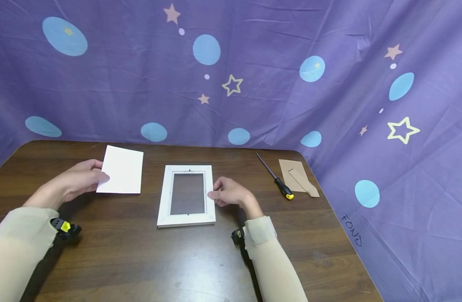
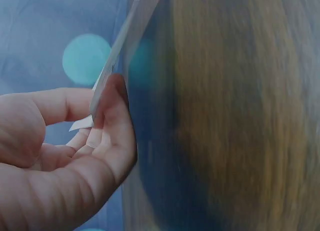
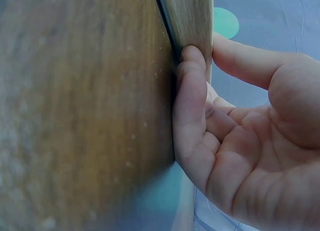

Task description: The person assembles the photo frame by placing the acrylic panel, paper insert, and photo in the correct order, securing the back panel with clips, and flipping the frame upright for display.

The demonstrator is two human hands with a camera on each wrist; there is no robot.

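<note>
White sheet (image 1: 122,170) partly hides the fingers (image 1: 93,164) of the left hand (image 1: 79,180)

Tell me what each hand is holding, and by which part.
The left hand pinches the white sheet by its left edge; the right hand grips the white frame by its right side.
</note>
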